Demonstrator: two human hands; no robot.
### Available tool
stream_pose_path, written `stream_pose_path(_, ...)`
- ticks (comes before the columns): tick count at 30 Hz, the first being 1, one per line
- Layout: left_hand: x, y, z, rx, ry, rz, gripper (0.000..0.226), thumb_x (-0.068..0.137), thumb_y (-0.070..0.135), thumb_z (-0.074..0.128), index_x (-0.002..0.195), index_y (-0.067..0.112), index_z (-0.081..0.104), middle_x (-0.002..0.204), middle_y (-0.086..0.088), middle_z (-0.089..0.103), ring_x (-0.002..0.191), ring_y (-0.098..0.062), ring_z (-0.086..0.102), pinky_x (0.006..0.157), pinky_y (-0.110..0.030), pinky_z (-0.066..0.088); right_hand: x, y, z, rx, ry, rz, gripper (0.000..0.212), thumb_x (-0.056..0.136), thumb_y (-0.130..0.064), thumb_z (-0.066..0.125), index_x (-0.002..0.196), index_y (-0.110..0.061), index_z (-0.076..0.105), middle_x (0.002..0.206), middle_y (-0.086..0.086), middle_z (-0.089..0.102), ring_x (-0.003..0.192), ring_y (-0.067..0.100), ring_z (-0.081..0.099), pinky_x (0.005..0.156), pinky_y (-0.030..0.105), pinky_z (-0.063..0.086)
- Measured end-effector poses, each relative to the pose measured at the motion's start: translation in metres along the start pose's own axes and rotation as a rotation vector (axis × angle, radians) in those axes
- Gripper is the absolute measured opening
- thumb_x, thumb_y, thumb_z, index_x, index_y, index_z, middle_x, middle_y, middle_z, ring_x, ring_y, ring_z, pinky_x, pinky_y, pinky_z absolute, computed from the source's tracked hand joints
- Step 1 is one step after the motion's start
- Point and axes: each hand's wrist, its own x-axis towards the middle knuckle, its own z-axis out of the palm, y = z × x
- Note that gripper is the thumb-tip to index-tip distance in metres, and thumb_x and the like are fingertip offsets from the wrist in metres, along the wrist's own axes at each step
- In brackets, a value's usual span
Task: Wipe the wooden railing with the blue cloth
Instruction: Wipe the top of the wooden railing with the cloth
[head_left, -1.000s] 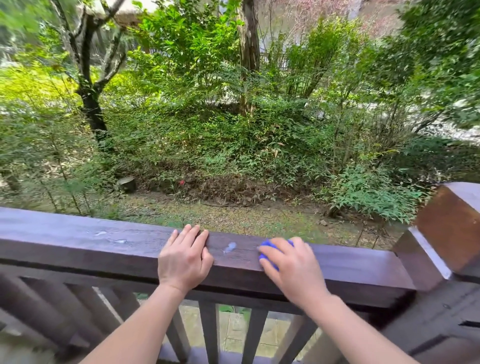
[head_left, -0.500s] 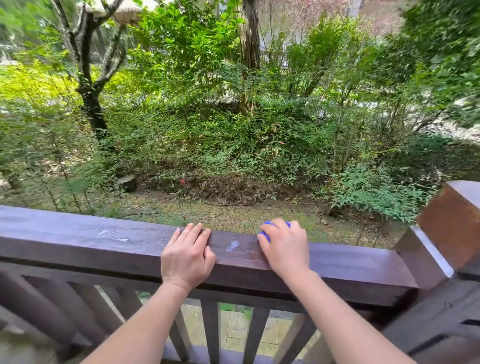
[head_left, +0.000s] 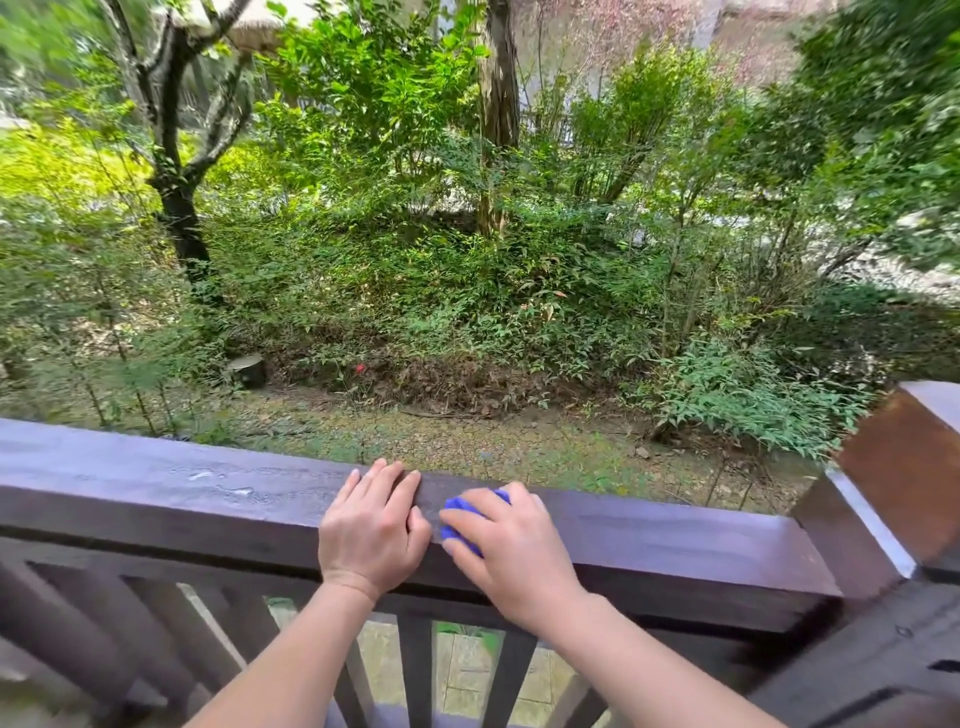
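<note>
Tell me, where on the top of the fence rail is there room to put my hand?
The wooden railing is bare from the right hand, which presses the blue cloth, over to the corner post. It is also free from the left hand to the left edge, apart from some wet marks. The middle is crowded: the hands almost touch.

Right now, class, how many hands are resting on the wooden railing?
2. The left hand lies flat on the wooden railing, empty. The right hand sits just beside it, pressing the blue cloth onto the rail top.
</note>
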Motion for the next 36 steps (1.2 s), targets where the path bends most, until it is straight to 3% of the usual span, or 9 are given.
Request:
stream_pose_path(2, 0.000, -0.001, 0.000, 0.004, 0.002, 0.008, 0.043, 0.082, 0.028, 0.045, 0.105, 0.011, 0.077, 0.112, -0.011, 0.075, 0.107, -0.032, 0.071, 0.096, -0.049, 0.055, 0.010, 0.010, -0.003, -0.021, -0.022, -0.009, 0.025, 0.093, -0.047, 0.049, 0.107, -0.033, 0.064, 0.105, -0.008, 0.065, 0.081, 0.028, 0.050, 0.072, 0.039, 0.047)
stream_pose_path(6, -0.001, -0.003, 0.001, 0.008, 0.000, 0.021, 0.043, 0.085, 0.029, 0.044, 0.107, 0.010, 0.076, 0.113, -0.011, 0.074, 0.109, -0.033, 0.070, 0.098, -0.049, 0.054, 0.043, 0.002, -0.003, -0.061, -0.054, 0.221, 0.031, 0.093, -0.046, 0.043, 0.108, -0.029, 0.065, 0.110, -0.006, 0.064, 0.093, 0.030, 0.049, 0.081, 0.041, 0.045)
stream_pose_path(11, -0.002, -0.006, 0.001, -0.019, 0.027, 0.037, 0.044, 0.088, 0.031, 0.043, 0.105, 0.008, 0.077, 0.114, -0.013, 0.074, 0.109, -0.034, 0.071, 0.096, -0.051, 0.056, 0.015, 0.001, 0.004, -0.027, -0.041, -0.089, 0.024, 0.093, -0.044, 0.047, 0.109, -0.033, 0.062, 0.110, -0.011, 0.063, 0.083, 0.026, 0.048, 0.071, 0.037, 0.045)
stream_pose_path(16, -0.002, -0.006, 0.001, -0.016, 0.043, 0.059, 0.044, 0.086, 0.030, 0.044, 0.105, 0.008, 0.077, 0.113, -0.014, 0.074, 0.107, -0.034, 0.071, 0.095, -0.050, 0.056, 0.042, 0.001, 0.000, -0.102, -0.045, 0.164, 0.028, 0.092, -0.042, 0.045, 0.106, -0.030, 0.066, 0.109, -0.007, 0.066, 0.091, 0.030, 0.050, 0.078, 0.041, 0.046)
stream_pose_path(22, -0.002, -0.007, 0.001, -0.042, -0.005, 0.039, 0.042, 0.086, 0.035, 0.047, 0.103, 0.010, 0.077, 0.112, -0.011, 0.075, 0.106, -0.032, 0.071, 0.095, -0.047, 0.056, 0.018, -0.002, 0.009, -0.056, -0.022, -0.056, 0.022, 0.092, -0.044, 0.048, 0.107, -0.034, 0.060, 0.108, -0.012, 0.063, 0.082, 0.026, 0.049, 0.070, 0.039, 0.047)
stream_pose_path(27, 0.002, 0.002, -0.018, -0.180, -0.034, -0.054, 0.039, 0.090, 0.030, 0.044, 0.102, 0.011, 0.076, 0.111, -0.006, 0.074, 0.104, -0.027, 0.071, 0.101, -0.049, 0.053, 0.053, -0.005, 0.006, -0.107, -0.040, 0.173, 0.024, 0.091, -0.039, 0.052, 0.107, -0.031, 0.067, 0.110, -0.007, 0.066, 0.092, 0.030, 0.052, 0.079, 0.040, 0.046)
stream_pose_path(31, -0.002, -0.006, -0.034, -0.388, 0.035, -0.182, 0.037, 0.093, 0.027, 0.043, 0.107, 0.012, 0.073, 0.119, -0.006, 0.069, 0.112, -0.023, 0.064, 0.094, -0.036, 0.054, 0.036, -0.026, 0.021, -0.064, -0.014, -0.080, 0.017, 0.089, -0.039, 0.052, 0.097, -0.029, 0.064, 0.104, -0.010, 0.065, 0.081, 0.028, 0.048, 0.067, 0.039, 0.045)
stream_pose_path(33, -0.005, -0.023, -0.043, -0.324, 0.047, -0.136, 0.033, 0.092, 0.026, 0.047, 0.108, 0.013, 0.073, 0.120, -0.006, 0.068, 0.113, -0.022, 0.063, 0.095, -0.033, 0.050, 0.043, -0.019, 0.022, -0.035, 0.011, -0.168, 0.018, 0.090, -0.040, 0.052, 0.099, -0.030, 0.064, 0.103, -0.010, 0.066, 0.079, 0.028, 0.050, 0.066, 0.039, 0.046)
stream_pose_path(36, -0.009, -0.057, -0.053, -0.175, 0.013, -0.093, 0.031, 0.089, 0.026, 0.051, 0.108, 0.012, 0.072, 0.120, -0.009, 0.068, 0.111, -0.027, 0.062, 0.098, -0.036, 0.047, 0.072, -0.021, 0.024, -0.025, 0.032, -0.009, 0.015, 0.087, -0.037, 0.062, 0.095, -0.027, 0.070, 0.097, -0.006, 0.068, 0.080, 0.031, 0.053, 0.067, 0.039, 0.048)
